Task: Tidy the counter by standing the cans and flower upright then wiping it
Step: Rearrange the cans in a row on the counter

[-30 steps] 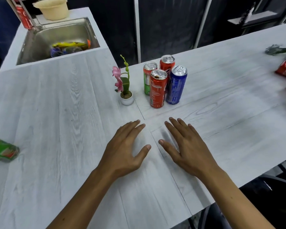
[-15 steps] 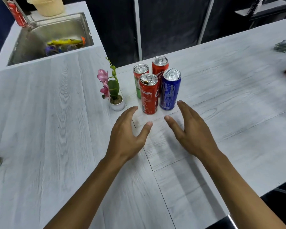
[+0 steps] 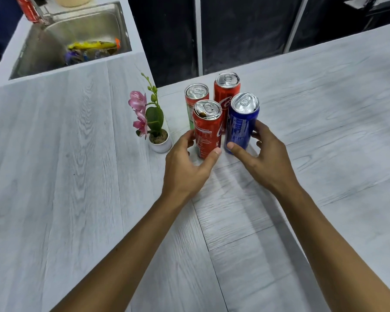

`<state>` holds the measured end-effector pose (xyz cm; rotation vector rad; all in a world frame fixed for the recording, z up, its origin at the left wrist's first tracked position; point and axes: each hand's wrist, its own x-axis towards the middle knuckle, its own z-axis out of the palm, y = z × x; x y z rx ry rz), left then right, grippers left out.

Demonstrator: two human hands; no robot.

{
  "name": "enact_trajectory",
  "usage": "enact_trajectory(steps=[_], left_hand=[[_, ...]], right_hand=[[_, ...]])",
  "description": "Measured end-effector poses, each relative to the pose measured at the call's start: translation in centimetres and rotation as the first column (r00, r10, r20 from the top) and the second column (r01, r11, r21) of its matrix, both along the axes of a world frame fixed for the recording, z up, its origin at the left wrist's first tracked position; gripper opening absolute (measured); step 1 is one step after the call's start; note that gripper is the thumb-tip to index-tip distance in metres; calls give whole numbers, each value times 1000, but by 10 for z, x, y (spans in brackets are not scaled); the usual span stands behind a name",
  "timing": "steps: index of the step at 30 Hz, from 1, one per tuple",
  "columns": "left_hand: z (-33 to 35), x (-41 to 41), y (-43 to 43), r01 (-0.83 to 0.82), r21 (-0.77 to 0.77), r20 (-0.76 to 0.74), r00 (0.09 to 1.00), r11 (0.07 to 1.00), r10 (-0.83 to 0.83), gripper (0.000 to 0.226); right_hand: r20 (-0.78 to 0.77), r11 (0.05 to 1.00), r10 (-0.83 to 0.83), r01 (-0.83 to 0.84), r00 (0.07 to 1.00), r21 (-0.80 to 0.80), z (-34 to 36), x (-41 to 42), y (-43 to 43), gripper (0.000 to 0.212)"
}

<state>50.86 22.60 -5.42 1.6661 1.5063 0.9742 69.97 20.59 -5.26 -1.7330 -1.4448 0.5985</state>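
While four cans [image 3: 226, 97] stand clustered at centre frame, long axes vertical, the front red can [image 3: 206, 129] is clasped low by the left grip [image 3: 185, 167], curled round it; the blue can [image 3: 240, 124], just beside to the right, is clasped likewise by the right grip [image 3: 266, 161]; flower [image 3: 151, 118] upright, left of cluster, on tabletop [image 3: 77, 176]

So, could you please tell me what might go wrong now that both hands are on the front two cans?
The left hand grips the front red can and the right hand the blue can, both packed close to the rear red can and green can; moving either could topple those.
The potted flower stands close beside the left hand, so a sideways move might tip it.
The front red can's lid looks stained; it may drip.
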Motion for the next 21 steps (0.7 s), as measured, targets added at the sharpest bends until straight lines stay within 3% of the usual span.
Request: enact_trajectory(steps=[10, 21], left_hand=[[0, 5, 15, 4, 38, -36, 999, 999, -3, 74], [-1, -3, -1, -3, 7, 28, 1000, 1000, 3, 73]], right_hand=[[-54, 998, 27, -24, 998, 54, -5, -1, 16, 72], [16, 998, -21, 20, 1000, 57, -1, -6, -3, 76]])
